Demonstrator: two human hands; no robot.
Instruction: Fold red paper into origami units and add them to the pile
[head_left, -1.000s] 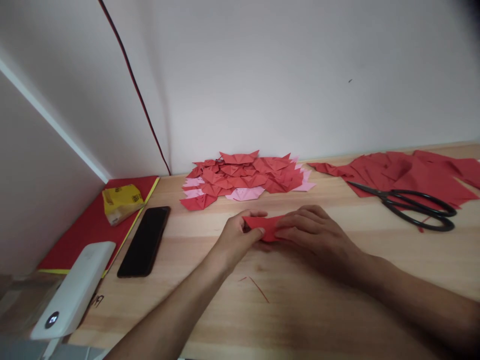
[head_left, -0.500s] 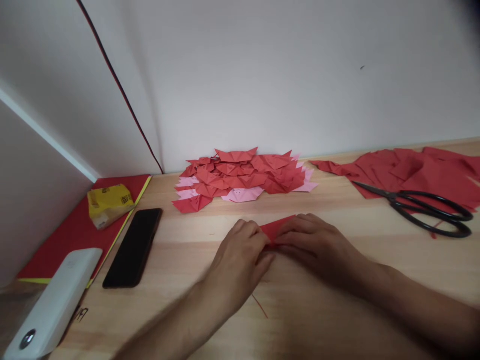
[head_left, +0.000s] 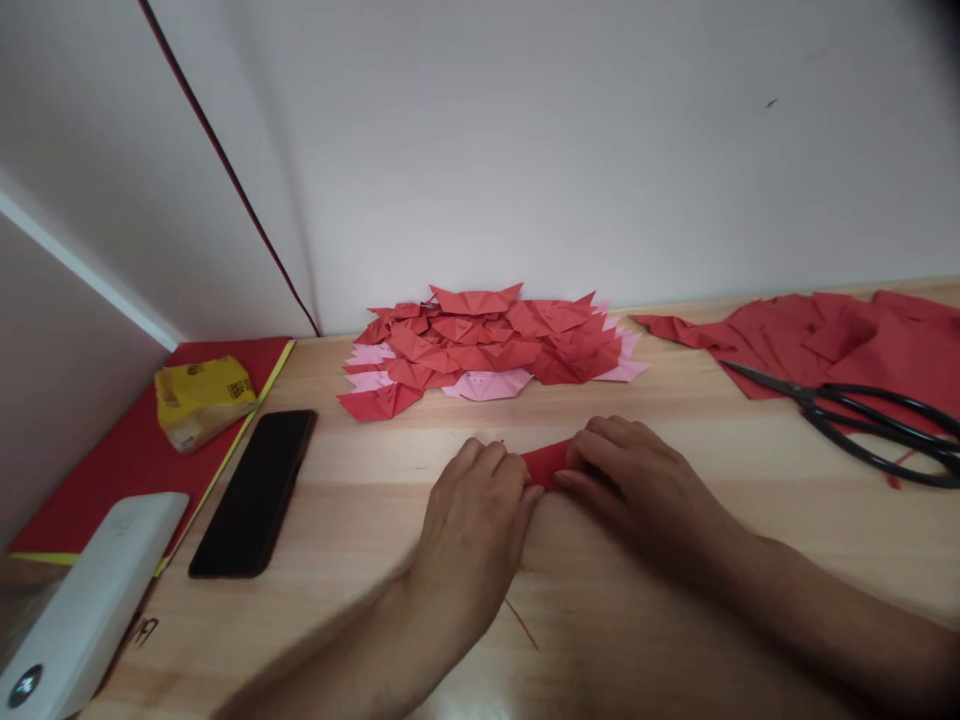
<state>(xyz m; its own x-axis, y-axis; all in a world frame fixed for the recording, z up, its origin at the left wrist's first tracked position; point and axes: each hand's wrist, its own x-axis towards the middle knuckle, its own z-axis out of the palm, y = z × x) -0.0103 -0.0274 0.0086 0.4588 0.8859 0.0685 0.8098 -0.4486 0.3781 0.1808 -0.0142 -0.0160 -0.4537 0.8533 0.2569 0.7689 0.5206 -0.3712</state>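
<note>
A small folded piece of red paper (head_left: pixel 546 464) lies low over the wooden table between my two hands. My left hand (head_left: pixel 480 505) grips its left end, thumb and fingers closed on it. At the right end, my right hand (head_left: pixel 626 475) pinches the paper with fingers curled. Only the middle strip of the paper shows; both ends are covered by my fingers. Behind it, against the wall, rests a pile of folded red and pink paper shapes (head_left: pixel 480 355), with pointed tips and a few with small dots.
Black-handled scissors (head_left: pixel 870 425) lie at right, partly on a heap of red paper (head_left: pixel 840 340). To the left are a black phone (head_left: pixel 253 495), a white device (head_left: pixel 97 600), and a yellow packet (head_left: pixel 204 398) on red sheets (head_left: pixel 97 500). A thin red strip (head_left: pixel 521 625) lies near my left wrist.
The red paper now shows as a narrower, flatter band, and my hands are slightly farther apart along it. The whole view has shifted a little.
</note>
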